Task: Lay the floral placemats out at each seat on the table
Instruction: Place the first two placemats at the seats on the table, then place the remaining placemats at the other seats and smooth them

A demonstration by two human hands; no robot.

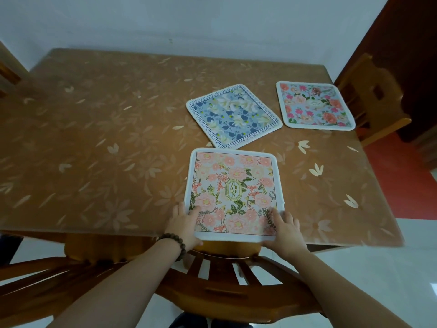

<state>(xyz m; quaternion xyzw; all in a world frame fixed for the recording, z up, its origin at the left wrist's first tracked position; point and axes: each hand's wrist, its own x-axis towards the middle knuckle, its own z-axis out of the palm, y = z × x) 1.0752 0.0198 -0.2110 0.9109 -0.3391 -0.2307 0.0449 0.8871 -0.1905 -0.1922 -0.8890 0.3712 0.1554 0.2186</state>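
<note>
Together, our two hands press on a square pink-and-peach floral placemat with a white border and a "GARDEN" oval at its centre (pixel 233 194), lying at six o'clock on the rectangular wooden table under a brown flower-patterned cover (pixel 94 138). Our left hand (pixel 185 224), with a dark wooden bead bracelet (pixel 175 245) on its wrist, has its fingers spread flat on the mat's near-left corner; the thumb hooks at the near edge, so we cannot tell whether it grips beneath. Our right hand (pixel 285 229) lies at the near-right corner, fingers extended flat on the print, the heel at the table's rim. The mat's near edge sits level with, or slightly over, the table's near edge.

At twelve o'clock from this mat, just beyond its far edge, a square blue-and-white floral placemat with lettering along its border (pixel 233 114) lies rotated like a diamond, its nearest corner close to the pink mat but apart from it. At two o'clock, near the table's right edge, a square light-blue placemat with pink and coral flowers (pixel 314 106) lies flat, apart from the blue one.

We lean over a curved slatted wooden chair back (pixel 212 275) at six o'clock. Another carved wooden chair (pixel 371 95) stands at three o'clock beside the table.
</note>
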